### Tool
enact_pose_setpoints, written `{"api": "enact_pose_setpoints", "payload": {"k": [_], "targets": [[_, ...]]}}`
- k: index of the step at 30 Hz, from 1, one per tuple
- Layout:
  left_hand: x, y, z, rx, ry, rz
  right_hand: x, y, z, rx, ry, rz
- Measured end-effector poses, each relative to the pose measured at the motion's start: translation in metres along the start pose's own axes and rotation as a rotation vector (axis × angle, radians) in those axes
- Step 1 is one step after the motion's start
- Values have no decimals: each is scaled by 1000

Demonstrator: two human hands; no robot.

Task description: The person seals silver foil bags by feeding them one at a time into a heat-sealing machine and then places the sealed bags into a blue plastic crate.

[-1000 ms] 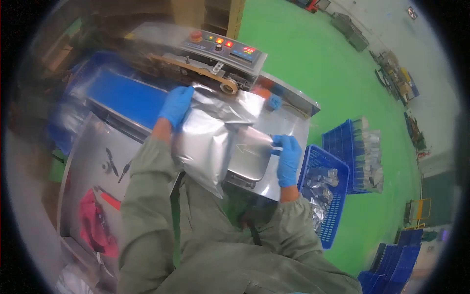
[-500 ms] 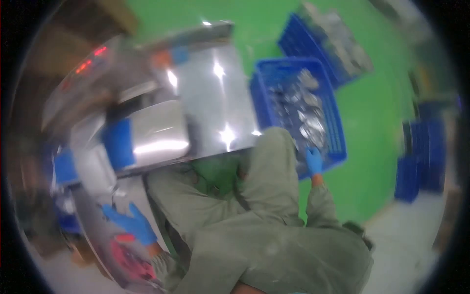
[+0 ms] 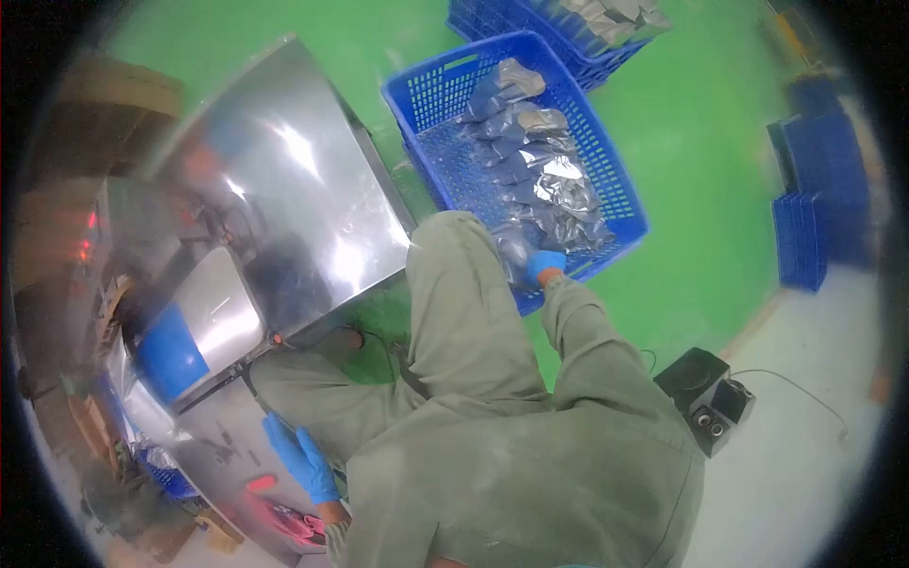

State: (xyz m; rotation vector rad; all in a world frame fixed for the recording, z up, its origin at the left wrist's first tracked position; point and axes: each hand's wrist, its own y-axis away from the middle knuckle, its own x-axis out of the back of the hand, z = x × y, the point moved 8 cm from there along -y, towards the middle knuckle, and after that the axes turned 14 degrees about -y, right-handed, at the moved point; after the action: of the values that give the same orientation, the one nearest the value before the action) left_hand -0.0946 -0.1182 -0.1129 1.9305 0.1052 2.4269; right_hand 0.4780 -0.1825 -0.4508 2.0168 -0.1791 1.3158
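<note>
My right hand, in a blue glove, reaches into the near end of a blue plastic basket. Its fingers are closed at the edge of a silver foil pouch, and the fingertips are partly hidden. More foil pouches lie overlapping in a row along the basket. My left hand, also in a blue glove, is open with its fingers stretched out and holds nothing. It hovers beside a metal tray, close to my leg. A pink cloth-like item lies in that tray.
A shiny steel machine with a curved metal cover and red lit digits stands left. Behind the basket is another blue basket with foil pouches. Blue crates stand far right. A black device with a cord sits on the floor.
The view has turned, so the machine and basket appear shifted left. My right hand stays at the basket's near end. My left hand has drawn nearer my leg, its fingers closer together.
</note>
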Motion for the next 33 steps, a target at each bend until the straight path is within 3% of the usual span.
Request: {"api": "enact_pose_setpoints", "payload": {"k": [1, 2, 4, 5, 11, 13, 19, 21, 24, 27, 29, 31, 33], "targets": [[2, -1, 0, -1, 4, -11, -4, -7, 0, 47, 126, 159], [6, -1, -2, 6, 2, 5, -4, -18, 10, 63, 121, 166], [15, 2, -6, -12, -8, 34, -8, -33, 11, 197, 71, -83], [19, 2, -5, 1, -3, 51, 4, -38, 3, 216, 77, -73], [36, -9, 40, -64, 150, 185, 202, 19, -82, 488, 165, 209], [34, -23, 65, -163, 191, 183, 258, 51, -86, 101, -1209, 80], [40, -82, 220, -621, 380, -67, 387, 146, -208, 351, -1341, 100], [53, -105, 260, -728, 454, 33, 417, 168, -239, 412, -1356, 82], [77, -147, 283, -695, 656, 194, 441, 174, -278, 580, -1436, 70], [89, -175, 269, -557, 833, 149, 440, 150, -304, 739, -1597, -22], [82, -187, 247, -392, 780, 46, 410, 128, -316, 592, -1665, -97], [70, -187, 227, -339, 754, 153, 376, 105, -333, 567, -1665, -163], [65, -183, 203, -263, 682, 406, 353, 102, -351, 537, -1560, -168]]}}
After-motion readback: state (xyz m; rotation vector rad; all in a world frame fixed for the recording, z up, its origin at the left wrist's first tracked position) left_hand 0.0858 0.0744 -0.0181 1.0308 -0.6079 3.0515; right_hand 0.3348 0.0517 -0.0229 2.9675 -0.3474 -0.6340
